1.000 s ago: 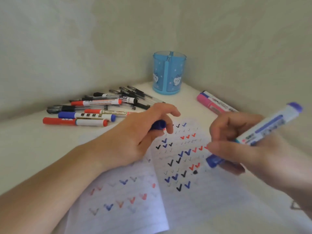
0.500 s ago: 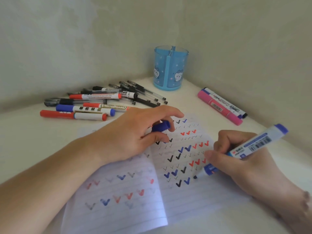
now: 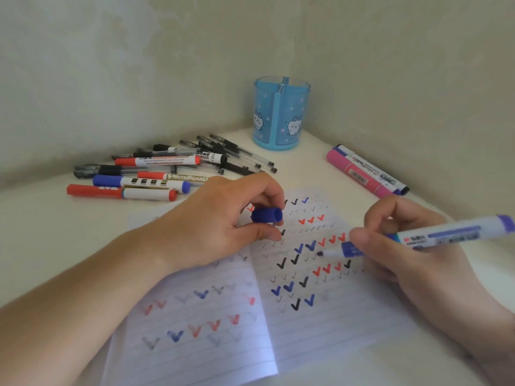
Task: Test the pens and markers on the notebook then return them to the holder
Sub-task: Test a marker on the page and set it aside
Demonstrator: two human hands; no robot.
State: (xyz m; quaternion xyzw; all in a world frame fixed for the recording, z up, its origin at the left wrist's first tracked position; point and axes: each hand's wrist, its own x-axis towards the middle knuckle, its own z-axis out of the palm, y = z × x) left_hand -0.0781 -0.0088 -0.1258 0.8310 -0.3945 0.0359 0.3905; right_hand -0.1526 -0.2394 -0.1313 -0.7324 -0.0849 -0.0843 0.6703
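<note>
Marker [image 3: 434, 236] tip now lifted off the notebook [image 3: 320, 316], right hand [image 3: 412, 263] fingers pinching its light, rigid, slick barrel near the nib; left hand [image 3: 223, 227] fingers pinching the cap [image 3: 267, 215].

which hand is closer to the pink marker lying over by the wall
Right. The right hand, holding the blue marker, sits just in front of the pink marker. The left hand, pinching the blue cap, is farther off to its left.
</note>
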